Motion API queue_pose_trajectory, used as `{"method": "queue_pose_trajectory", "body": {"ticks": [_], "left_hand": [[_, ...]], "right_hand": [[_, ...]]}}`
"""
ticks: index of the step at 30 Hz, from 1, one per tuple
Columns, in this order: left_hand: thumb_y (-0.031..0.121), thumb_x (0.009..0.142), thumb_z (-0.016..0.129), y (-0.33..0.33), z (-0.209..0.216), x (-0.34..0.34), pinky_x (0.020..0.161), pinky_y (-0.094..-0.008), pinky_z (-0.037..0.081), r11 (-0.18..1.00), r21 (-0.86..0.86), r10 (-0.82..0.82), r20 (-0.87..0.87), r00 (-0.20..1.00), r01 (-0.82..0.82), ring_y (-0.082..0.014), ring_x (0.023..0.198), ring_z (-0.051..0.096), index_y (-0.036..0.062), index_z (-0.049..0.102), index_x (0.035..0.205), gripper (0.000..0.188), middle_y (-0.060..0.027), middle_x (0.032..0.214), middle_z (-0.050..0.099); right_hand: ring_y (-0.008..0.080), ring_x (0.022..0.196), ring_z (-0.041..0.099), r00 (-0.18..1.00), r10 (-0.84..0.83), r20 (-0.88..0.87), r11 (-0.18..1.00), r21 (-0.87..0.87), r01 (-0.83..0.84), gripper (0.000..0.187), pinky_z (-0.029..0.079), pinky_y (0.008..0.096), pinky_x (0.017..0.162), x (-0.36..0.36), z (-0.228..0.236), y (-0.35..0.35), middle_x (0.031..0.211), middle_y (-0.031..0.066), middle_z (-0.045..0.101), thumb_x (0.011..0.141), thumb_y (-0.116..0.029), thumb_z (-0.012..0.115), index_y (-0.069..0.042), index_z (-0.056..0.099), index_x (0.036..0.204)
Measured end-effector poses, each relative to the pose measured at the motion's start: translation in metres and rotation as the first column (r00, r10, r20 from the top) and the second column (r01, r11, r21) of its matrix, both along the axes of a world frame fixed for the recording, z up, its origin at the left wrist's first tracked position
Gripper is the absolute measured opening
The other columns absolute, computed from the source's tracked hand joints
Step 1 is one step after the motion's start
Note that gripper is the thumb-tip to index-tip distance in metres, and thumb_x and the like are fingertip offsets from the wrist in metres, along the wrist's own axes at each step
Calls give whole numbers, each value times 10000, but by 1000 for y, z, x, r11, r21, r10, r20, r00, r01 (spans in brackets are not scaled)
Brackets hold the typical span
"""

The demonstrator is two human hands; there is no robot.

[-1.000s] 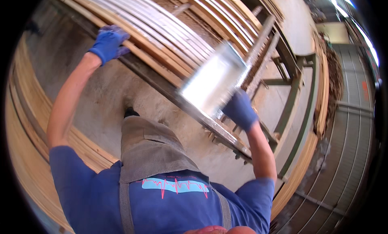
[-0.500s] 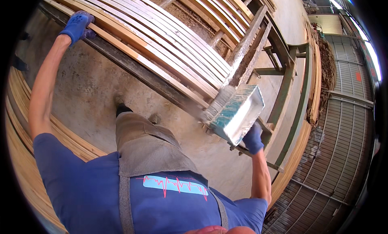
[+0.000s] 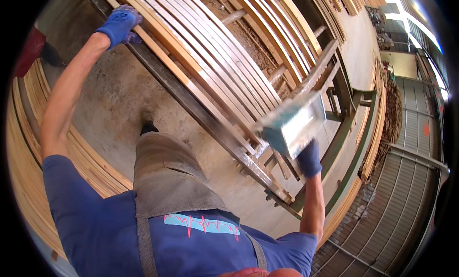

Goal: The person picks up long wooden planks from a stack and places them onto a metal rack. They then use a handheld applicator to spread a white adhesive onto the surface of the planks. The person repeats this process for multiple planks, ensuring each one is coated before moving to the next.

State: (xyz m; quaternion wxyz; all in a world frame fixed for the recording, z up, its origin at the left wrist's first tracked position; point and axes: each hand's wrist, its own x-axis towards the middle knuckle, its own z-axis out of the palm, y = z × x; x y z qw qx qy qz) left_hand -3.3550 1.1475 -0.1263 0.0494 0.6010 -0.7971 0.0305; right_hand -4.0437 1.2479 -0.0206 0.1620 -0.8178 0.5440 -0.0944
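My left hand (image 3: 119, 26), in a blue glove, is closed around the outermost wooden strip (image 3: 165, 59) at the near edge of a rack. To the right, my gloved right hand (image 3: 310, 160) grips a boxy teal-and-white container (image 3: 294, 124), tilted and smeared by motion. How its fingers sit on the container is partly hidden. The container is above the right-hand ends of several long strips (image 3: 215, 52) lying side by side. Those strips look wet and shiny. A dark metal rail (image 3: 201, 114) runs below the outermost strip, with whitish wet smears toward its right end.
More strips (image 3: 272, 33) lie on rollers across the rack. Its green metal frame (image 3: 349, 148) stands at the right, beside stacked boards and a ribbed metal wall (image 3: 382, 215). Long boards (image 3: 81, 152) lie behind me at the left. A person's dark red garment (image 3: 31, 49) shows at the left edge.
The container has risen away from the strip ends and shifted right with my right hand. Less white liquid shows on the strips. My left hand stays on the outer strip; the view has shifted.
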Motion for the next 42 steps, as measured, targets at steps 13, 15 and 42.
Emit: {"method": "queue_pose_trajectory", "body": {"ticks": [13,15,42], "left_hand": [[501,661,807,-4,23,-6,845,-409,498,992,124,1,200,980,-26,-315,918,668,95,720,865,463,-123,877,704],[550,648,800,6,20,5,852,-419,491,998,67,3,158,987,-14,-319,922,665,96,720,857,507,-120,877,703],[648,880,465,-28,40,197,841,-432,424,998,-53,-26,-147,989,18,-225,733,590,129,679,756,575,-80,725,623]], "right_hand": [[391,1034,647,942,324,92,945,-75,-318,308,523,433,845,165,-21,-84,1075,251,675,906,-157,595,-8,625,1173],[319,1070,641,937,-55,346,959,280,-47,353,512,409,896,116,-11,-28,1134,211,664,911,-146,612,-11,593,1237],[363,901,694,978,139,-156,971,216,-104,412,548,444,744,359,9,-61,964,182,718,863,-389,666,-93,680,1148]]}}
